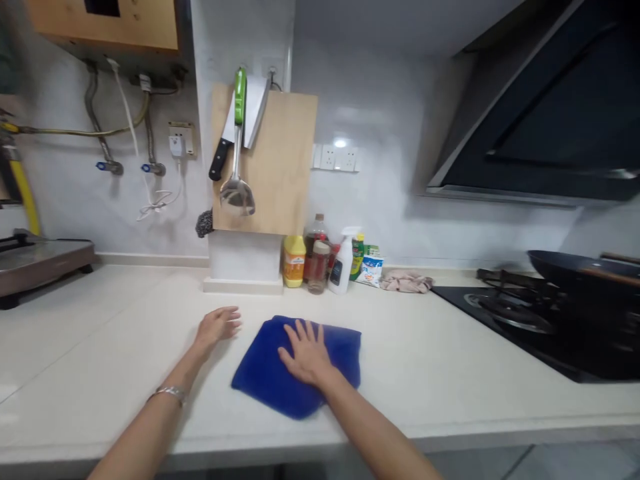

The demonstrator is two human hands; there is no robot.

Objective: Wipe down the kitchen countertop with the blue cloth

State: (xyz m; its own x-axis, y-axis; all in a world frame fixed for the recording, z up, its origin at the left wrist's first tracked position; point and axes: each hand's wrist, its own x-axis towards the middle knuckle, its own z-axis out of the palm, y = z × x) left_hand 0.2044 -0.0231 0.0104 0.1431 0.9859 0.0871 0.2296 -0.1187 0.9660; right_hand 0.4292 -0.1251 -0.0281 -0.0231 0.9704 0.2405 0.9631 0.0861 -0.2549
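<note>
A folded blue microfiber cloth lies on the pale stone countertop, near its front edge. My right hand rests flat on top of the cloth with its fingers spread. My left hand lies on the bare countertop just left of the cloth, fingers loosely apart, touching nothing else. A silver bracelet circles my left wrist.
Against the wall stand a wooden cutting board with a cleaver, knife and ladle hanging, several bottles, and a pinkish rag. A gas hob with a black wok sits right; a metal appliance sits left.
</note>
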